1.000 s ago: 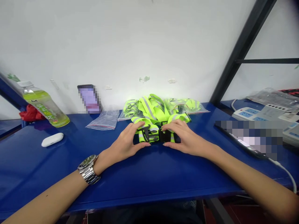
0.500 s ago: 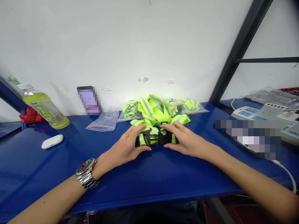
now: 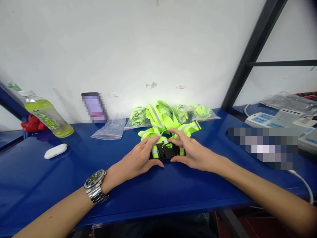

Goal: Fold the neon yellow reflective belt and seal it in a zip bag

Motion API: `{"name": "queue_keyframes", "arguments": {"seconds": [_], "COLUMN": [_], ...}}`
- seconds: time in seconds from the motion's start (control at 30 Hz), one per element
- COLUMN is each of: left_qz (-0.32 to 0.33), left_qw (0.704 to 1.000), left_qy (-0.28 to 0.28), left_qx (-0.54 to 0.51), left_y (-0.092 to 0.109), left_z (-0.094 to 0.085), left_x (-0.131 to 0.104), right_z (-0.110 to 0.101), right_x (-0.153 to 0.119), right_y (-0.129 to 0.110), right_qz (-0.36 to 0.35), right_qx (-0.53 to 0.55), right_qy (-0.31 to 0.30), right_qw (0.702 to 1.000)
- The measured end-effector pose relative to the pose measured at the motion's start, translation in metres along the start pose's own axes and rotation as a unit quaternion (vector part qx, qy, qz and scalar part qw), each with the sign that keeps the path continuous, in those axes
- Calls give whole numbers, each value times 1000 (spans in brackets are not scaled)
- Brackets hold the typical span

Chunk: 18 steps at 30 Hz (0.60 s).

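A black side-release buckle (image 3: 170, 151) lies between my hands, low over the blue table. My left hand (image 3: 141, 153) grips its left half, thumb below and fingers above. Around the right half, my right hand (image 3: 188, 149) is closed in the same way. The two halves now sit together, with the prongs hidden inside. Fluorescent yellow straps (image 3: 160, 115) with grey reflective stripes run from the buckle and lie heaped just behind it. One strap end points out to the right, past my right hand.
Bagged yellow straps (image 3: 139, 116) and another filled bag (image 3: 198, 113) lie by the wall. To the left are a flat plastic bag (image 3: 110, 129), a leaning phone (image 3: 94, 106), a drink bottle (image 3: 48, 114) and a white earbud case (image 3: 55, 151). Power strips (image 3: 262, 120) and a blurred-out device (image 3: 262, 148) are right.
My hands have moved closer together, and the buckle halves, with prongs showing between them before, are now pushed into each other. A strap end now shows beyond my right hand.
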<state>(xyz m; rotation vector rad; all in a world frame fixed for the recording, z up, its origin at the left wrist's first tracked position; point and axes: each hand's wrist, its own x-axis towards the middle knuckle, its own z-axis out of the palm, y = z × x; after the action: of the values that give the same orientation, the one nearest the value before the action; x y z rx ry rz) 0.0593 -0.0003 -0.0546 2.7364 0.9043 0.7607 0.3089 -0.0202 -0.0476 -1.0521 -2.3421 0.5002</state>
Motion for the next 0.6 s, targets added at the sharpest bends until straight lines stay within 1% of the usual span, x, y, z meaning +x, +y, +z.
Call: {"name": "queue_keyframes", "arguments": {"seconds": [0.13, 0.23, 0.33, 0.4, 0.47, 0.53, 0.57, 0.6], "left_qz": [5, 9, 12, 27, 60, 113, 140, 158], "left_qw": [1000, 1000, 999, 998, 990, 973, 968, 970], "left_qy": [9, 13, 12, 33, 96, 162, 177, 164], "left_qx": [6, 18, 32, 49, 88, 115, 110, 85], "left_y": [2, 2, 1, 1, 7, 20, 29, 39], "left_z": [4, 2, -3, -6, -9, -11, -12, -12], "left_x": [1, 2, 3, 4, 5, 4, 3, 2], "right_z": [0, 0, 2, 3, 2, -2, -4, -7], "right_x": [1, 2, 3, 4, 7, 10, 11, 13], "right_y": [1, 0, -2, -3, -5, -8, -9, -11], "right_qz": [8, -5, -5, 3, -4, -22, -27, -28], "right_qx": [11, 12, -20, -53, -71, -70, -62, -52], "right_qy": [3, 9, 13, 24, 52, 109, 145, 182], "right_qw": [1000, 1000, 1000, 998, 996, 991, 987, 981]}}
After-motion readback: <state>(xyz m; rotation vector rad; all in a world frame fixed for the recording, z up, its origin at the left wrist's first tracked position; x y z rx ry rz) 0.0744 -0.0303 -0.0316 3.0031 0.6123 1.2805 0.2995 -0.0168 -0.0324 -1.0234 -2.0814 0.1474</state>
